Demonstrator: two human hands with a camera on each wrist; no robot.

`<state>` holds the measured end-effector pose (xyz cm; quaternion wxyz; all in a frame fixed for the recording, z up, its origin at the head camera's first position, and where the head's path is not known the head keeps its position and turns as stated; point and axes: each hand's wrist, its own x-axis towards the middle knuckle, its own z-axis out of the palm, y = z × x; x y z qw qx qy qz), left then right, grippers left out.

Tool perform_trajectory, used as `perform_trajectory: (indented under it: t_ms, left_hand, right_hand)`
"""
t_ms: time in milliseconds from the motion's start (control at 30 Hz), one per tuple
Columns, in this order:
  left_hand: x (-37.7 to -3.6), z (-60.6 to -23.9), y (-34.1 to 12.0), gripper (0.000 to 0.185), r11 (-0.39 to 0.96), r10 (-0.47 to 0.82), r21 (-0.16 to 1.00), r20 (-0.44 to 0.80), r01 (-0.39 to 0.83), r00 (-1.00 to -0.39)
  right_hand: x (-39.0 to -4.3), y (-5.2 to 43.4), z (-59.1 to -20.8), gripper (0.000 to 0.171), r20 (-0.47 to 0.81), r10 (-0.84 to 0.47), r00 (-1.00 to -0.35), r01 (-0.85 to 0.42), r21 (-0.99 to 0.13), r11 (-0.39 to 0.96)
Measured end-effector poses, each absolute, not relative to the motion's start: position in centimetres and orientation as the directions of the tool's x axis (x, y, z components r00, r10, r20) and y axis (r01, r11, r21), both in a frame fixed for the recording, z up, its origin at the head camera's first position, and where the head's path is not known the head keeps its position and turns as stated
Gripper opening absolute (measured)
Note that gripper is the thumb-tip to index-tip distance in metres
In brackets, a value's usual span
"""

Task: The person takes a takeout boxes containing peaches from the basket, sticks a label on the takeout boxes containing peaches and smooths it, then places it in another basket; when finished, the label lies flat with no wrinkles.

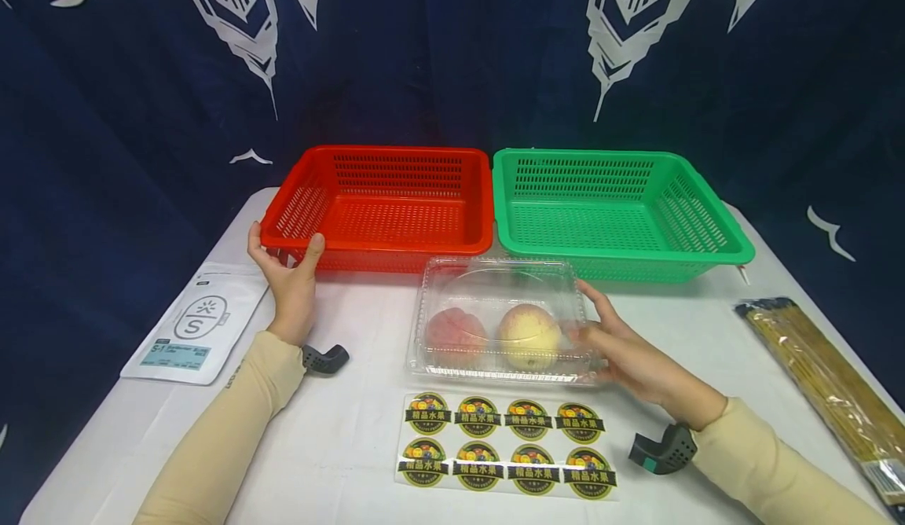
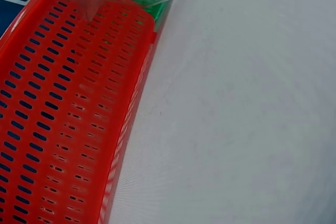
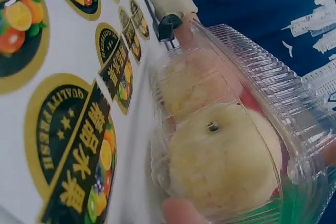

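Note:
A clear plastic clamshell box (image 1: 498,317) lies shut on the white table, with a reddish peach (image 1: 456,332) and a yellow-pink peach (image 1: 529,332) inside. My right hand (image 1: 594,317) grips the box's right end, fingers on top and thumb at the side. In the right wrist view a fingertip (image 3: 178,211) presses the box (image 3: 252,77) beside the yellow peach (image 3: 220,161). My left hand (image 1: 286,269) holds the front-left corner of the empty red basket (image 1: 382,244), thumb on the front rim. The left wrist view shows only the red basket (image 2: 63,103) and the table.
An empty green basket (image 1: 622,250) stands right of the red one, touching it. A sheet of round fruit stickers (image 1: 505,446) lies in front of the box. A white pouch (image 1: 198,324) lies at the left, a pack of bamboo skewers (image 1: 827,379) at the right edge.

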<state>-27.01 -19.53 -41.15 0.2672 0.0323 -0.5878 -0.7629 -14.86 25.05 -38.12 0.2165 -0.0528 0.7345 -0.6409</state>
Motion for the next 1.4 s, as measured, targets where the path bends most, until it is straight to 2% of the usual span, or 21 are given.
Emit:
perform_trajectory:
  t_ms: [200, 400, 600, 733, 933, 1067, 1233, 1400]
  left_hand:
    - [-27.1, -40.9, -19.5, 0.101, -0.170, -0.450, 0.914, 0.260, 0.368, -0.855]
    - [-27.1, -40.8, -19.4, 0.102, -0.174, -0.448, 0.909, 0.269, 0.378, -0.853]
    - [-26.8, -40.7, -19.4, 0.107, -0.146, -0.457, 0.924, 0.253, 0.353, -0.853]
    - [-26.4, -40.5, -19.3, 0.112, -0.042, -0.493, 0.944, 0.266, 0.327, -0.829]
    - [-26.1, -39.8, -19.0, 0.104, 0.220, -0.512, 0.918, 0.397, 0.330, -0.762]
    - [-25.8, -39.1, -18.8, 0.092, 0.349, -0.444, 0.844, 0.531, 0.406, -0.722]
    - [-25.2, -37.8, -17.8, 0.073, 0.391, -0.273, 0.723, 0.681, 0.569, -0.679]
    - [-24.4, -37.2, -16.1, 0.057, 0.451, -0.040, 0.526, 0.819, 0.721, -0.572]
  right_hand:
    - [-14.8, 25.1, -37.7, 0.096, -0.188, -0.303, -0.934, 0.070, -0.930, 0.360]
    - [-14.6, 25.1, -37.8, 0.089, -0.115, -0.272, -0.955, 0.001, -0.923, 0.385]
    - [-13.9, 24.6, -37.7, 0.086, 0.059, -0.211, -0.976, -0.164, -0.835, 0.525]
    - [-13.5, 24.3, -37.5, 0.082, 0.181, -0.216, -0.960, -0.270, -0.806, 0.527]
    - [-13.1, 23.8, -37.1, 0.075, 0.350, -0.235, -0.907, -0.422, -0.751, 0.508]
    - [-12.8, 23.4, -37.1, 0.072, 0.469, -0.269, -0.841, -0.538, -0.681, 0.496]
    - [-12.6, 22.8, -37.1, 0.071, 0.582, -0.321, -0.747, -0.663, -0.619, 0.421]
    - [-12.5, 22.1, -36.7, 0.069, 0.606, -0.370, -0.704, -0.709, -0.619, 0.336]
